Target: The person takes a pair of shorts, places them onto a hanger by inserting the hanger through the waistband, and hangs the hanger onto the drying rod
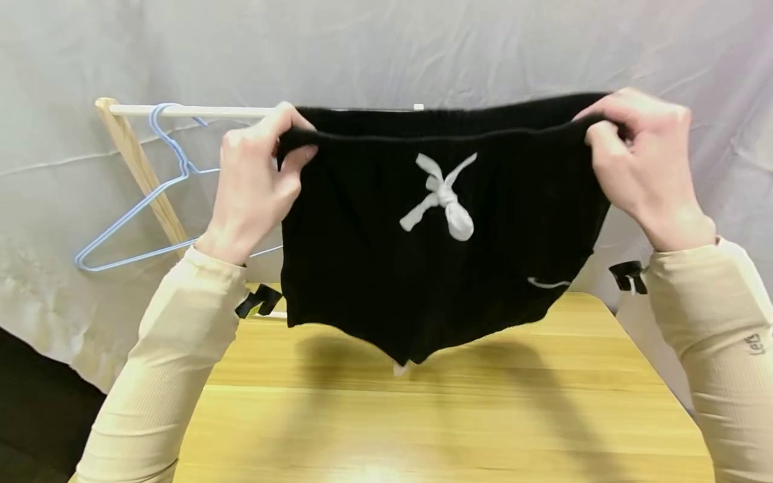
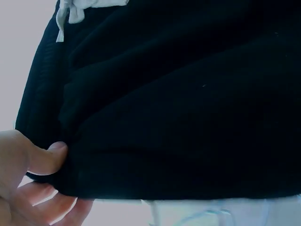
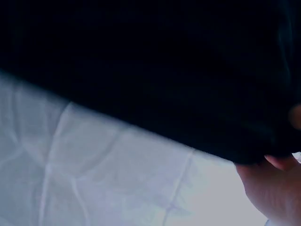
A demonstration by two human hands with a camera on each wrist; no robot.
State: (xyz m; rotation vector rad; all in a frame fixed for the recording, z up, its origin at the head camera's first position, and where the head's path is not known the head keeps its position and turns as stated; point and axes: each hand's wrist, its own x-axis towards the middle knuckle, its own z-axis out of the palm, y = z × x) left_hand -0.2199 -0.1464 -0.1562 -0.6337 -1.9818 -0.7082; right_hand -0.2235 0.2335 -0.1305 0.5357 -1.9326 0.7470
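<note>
A pair of black shorts (image 1: 362, 221) hangs upright above the table, its waistband stretched between both hands. At the front a white drawstring (image 1: 445, 194) is tied in a bow, and a small light swoosh mark (image 1: 548, 283) shows low on one leg. My left hand (image 1: 256, 174) pinches one waistband corner, thumb on the front; in the left wrist view its thumb (image 2: 47, 158) presses on the black cloth. The opposite corner is pinched by my right hand (image 1: 649, 161). In the right wrist view, fingers (image 3: 270, 183) show at the dark cloth's edge.
Behind the shorts stands a wooden rack (image 1: 141, 164) with a pale rail (image 1: 193, 111). A blue hanger (image 1: 129, 218) hangs from it on the left, partly hidden by my left hand. The wooden table (image 1: 423, 422) lies below, and a grey-white cloth (image 1: 386, 54) forms the backdrop.
</note>
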